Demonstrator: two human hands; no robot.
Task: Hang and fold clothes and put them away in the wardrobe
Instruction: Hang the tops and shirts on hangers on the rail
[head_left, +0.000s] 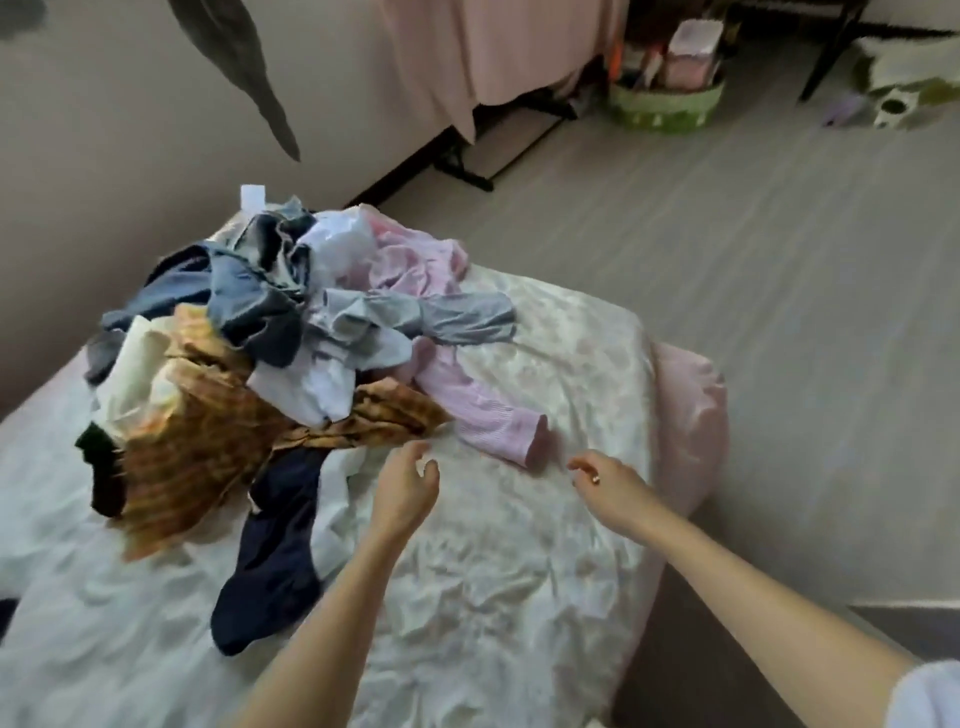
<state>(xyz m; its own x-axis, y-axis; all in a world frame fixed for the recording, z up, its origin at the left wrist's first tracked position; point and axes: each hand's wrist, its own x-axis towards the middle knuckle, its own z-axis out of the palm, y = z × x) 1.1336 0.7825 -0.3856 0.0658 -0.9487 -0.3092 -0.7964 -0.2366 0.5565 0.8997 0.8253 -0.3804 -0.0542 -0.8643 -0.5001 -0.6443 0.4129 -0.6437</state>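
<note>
Hands: your left hand (408, 480) and right hand (605, 483) hover released, grasping nothing.
Pile (249, 338): heaped toward the bed (519, 571) wall edge, leaving folding room.

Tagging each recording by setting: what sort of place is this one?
Most likely a home bedroom. A bed with a rumpled white sheet holds a heap of unsorted clothes, a green basket of household items sits on the floor, and pink fabric hangs at the far wall.
</note>
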